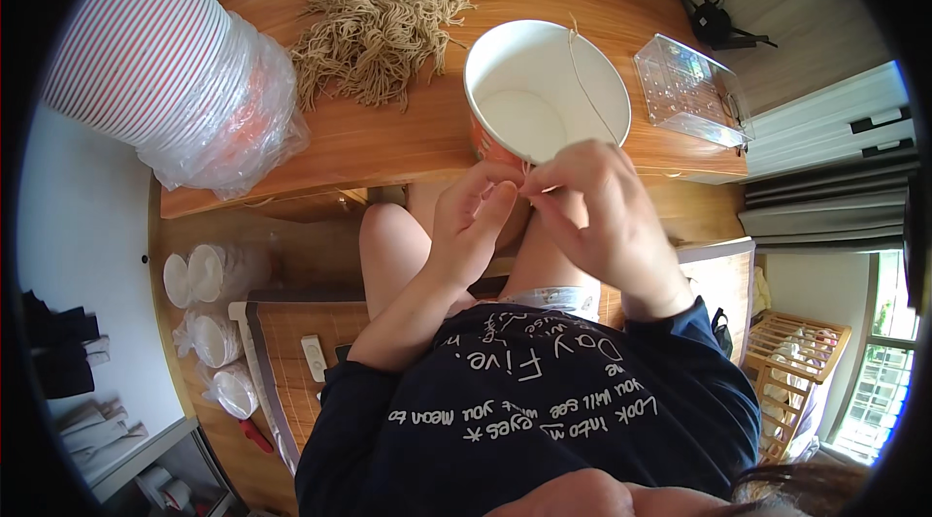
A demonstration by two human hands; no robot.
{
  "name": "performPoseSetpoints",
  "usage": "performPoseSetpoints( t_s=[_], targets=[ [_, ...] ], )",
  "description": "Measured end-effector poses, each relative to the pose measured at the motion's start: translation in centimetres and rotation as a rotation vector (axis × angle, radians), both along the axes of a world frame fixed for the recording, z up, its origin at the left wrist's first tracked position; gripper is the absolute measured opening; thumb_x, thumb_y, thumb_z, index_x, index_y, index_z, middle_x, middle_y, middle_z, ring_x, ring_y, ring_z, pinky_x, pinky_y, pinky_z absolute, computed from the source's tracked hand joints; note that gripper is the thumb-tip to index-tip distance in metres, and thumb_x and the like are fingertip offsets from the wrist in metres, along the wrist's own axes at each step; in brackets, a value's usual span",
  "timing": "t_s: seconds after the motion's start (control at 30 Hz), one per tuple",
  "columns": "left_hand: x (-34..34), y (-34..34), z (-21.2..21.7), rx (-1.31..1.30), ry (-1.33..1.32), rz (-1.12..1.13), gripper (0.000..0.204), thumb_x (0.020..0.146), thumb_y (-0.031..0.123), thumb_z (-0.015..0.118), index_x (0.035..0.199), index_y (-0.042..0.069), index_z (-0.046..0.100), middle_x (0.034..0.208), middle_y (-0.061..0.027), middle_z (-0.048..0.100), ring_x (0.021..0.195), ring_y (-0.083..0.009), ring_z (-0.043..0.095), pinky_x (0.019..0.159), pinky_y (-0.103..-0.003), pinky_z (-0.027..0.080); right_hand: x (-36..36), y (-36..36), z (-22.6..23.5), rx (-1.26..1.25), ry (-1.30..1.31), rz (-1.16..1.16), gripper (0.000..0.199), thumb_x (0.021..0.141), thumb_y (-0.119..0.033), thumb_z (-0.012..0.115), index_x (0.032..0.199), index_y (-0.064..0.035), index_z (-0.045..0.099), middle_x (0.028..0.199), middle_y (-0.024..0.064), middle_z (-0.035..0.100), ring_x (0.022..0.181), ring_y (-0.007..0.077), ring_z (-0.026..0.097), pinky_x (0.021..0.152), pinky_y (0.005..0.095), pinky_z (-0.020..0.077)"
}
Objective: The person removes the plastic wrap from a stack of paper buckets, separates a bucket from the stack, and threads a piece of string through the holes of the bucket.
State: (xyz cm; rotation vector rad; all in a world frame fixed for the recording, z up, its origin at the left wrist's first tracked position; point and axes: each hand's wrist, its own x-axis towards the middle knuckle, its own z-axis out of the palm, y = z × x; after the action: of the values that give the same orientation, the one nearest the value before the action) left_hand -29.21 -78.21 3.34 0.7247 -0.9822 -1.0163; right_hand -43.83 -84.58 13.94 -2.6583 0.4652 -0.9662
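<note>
A large white paper bucket (544,61) with orange-red print outside stands at the table's near edge, its open mouth facing up. One thin beige cord (586,85) hangs over its far rim and runs down toward my right hand. Just at the near rim, my left hand (466,231) and my right hand (604,211) meet with fingertips pinched together. Both are closed on the cord's thin end; its exact course between the fingers is partly hidden. Farther left on the table lies a loose heap of similar beige cords (383,27).
Stacked paper buckets (126,41), partly in clear plastic, lean in at the far left. A clear acrylic box (680,95) sits right of the bucket, near a black stand (714,24). Bagged white tubs (209,274) and a white power strip (313,359) lie lower left.
</note>
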Motion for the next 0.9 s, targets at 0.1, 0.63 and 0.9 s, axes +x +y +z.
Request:
performPoseSetpoints(
  t_s=[0.1,0.63,0.9],
  targets=[
    [-0.3,-0.3,0.0,0.083,0.088,-0.051,0.015,0.099,0.011,0.058,0.107,-0.001,0.061,0.103,-0.0053,0.068,0.094,-0.0081,0.060,0.083,-0.023,0.047,-0.3,1.1,-2.6,-0.157,-0.019,-0.114,0.032,0.076,-0.003,0.073,0.103,-0.0085,0.057,0.093,0.0015,0.065,0.090,0.0212,0.063,0.076,0.0350,0.0467],
    [0.8,0.0,0.4,0.049,-0.432,0.267,0.010,0.089,0.003,0.068,0.100,0.004,0.068,0.092,-0.0034,0.067,0.077,-0.0073,0.060,0.069,-0.018,0.044,-0.6,2.3,-6.4,-0.033,-0.073,-0.311,0.036,0.071,0.002,0.077,0.097,-0.0070,0.054,0.092,0.0054,0.066,0.085,0.0268,0.059,0.074,0.0371,0.0467],
    [-0.2,0.1,-0.4,0.136,-0.129,0.144,0.010,0.091,0.002,0.067,0.101,0.002,0.065,0.092,-0.0011,0.068,0.074,-0.0028,0.056,0.063,-0.018,0.044,-1.3,2.8,-6.4,0.086,-0.239,-0.284,0.040,0.075,-0.004,0.078,0.106,-0.0085,0.053,0.096,-0.0018,0.068,0.083,0.0211,0.059,0.067,0.0345,0.0393]
  ],
)
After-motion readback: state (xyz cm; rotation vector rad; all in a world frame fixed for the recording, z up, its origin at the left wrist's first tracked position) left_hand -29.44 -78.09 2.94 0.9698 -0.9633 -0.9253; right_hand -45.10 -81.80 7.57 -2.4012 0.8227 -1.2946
